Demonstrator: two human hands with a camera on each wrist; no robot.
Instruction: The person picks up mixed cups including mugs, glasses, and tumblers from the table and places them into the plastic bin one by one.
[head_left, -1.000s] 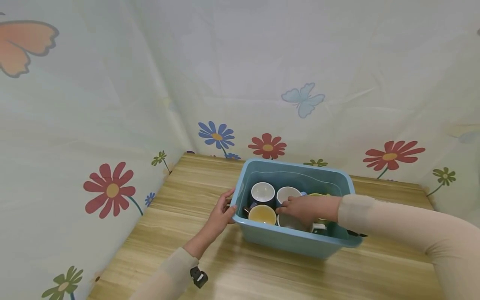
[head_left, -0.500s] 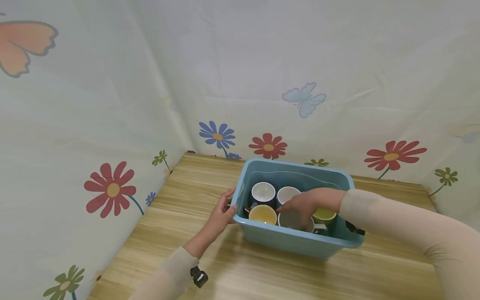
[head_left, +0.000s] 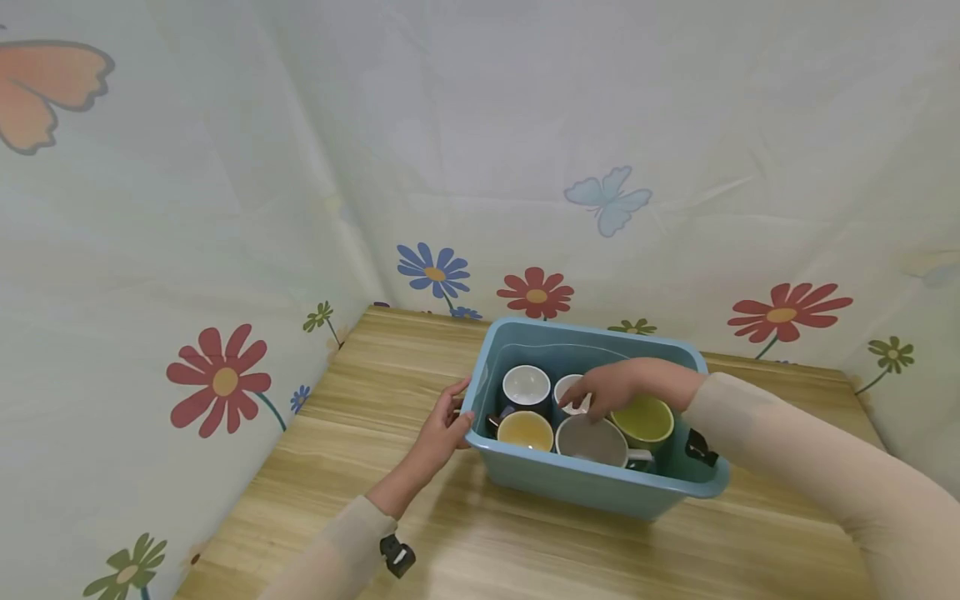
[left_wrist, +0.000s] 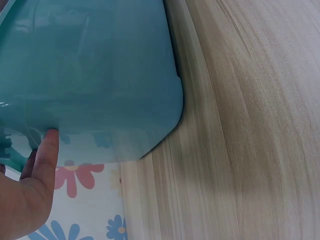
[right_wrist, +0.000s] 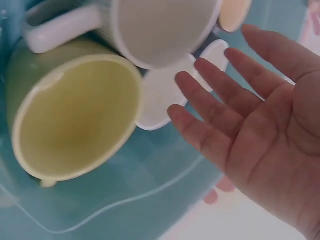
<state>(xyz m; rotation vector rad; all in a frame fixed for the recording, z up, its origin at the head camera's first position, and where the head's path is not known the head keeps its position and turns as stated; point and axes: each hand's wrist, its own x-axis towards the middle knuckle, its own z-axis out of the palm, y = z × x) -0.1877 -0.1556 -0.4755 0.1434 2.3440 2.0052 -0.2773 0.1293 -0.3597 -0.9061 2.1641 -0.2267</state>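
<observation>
A light-blue plastic bin [head_left: 570, 479] holds several mugs standing upright. My left hand [head_left: 442, 425] holds the bin's left end, thumb at the rim; the left wrist view shows a finger against the outer wall. Above the mugs is my right hand [head_left: 611, 387], fingers spread and holding nothing in the right wrist view. Beneath it are a white-lined mug [head_left: 567, 406], partly hidden, and a large grey-lined mug [head_left: 588, 442] with a white handle. A green mug [right_wrist: 77, 117] stands beside them. Toward the left end are a dark mug with white inside [head_left: 527, 386] and a yellow-lined mug [head_left: 525, 430].
The bin stands on a wood-grain table [head_left: 360, 383]. Behind and to the left hangs a pale sheet [head_left: 480, 150] printed with flowers and butterflies, close to the table's far edge. Table surface extends left of the bin and in front of it.
My right hand has lifted from the grey-lined mug and drawn back and up, uncovering that mug and the green one. The left hand and bin stay put.
</observation>
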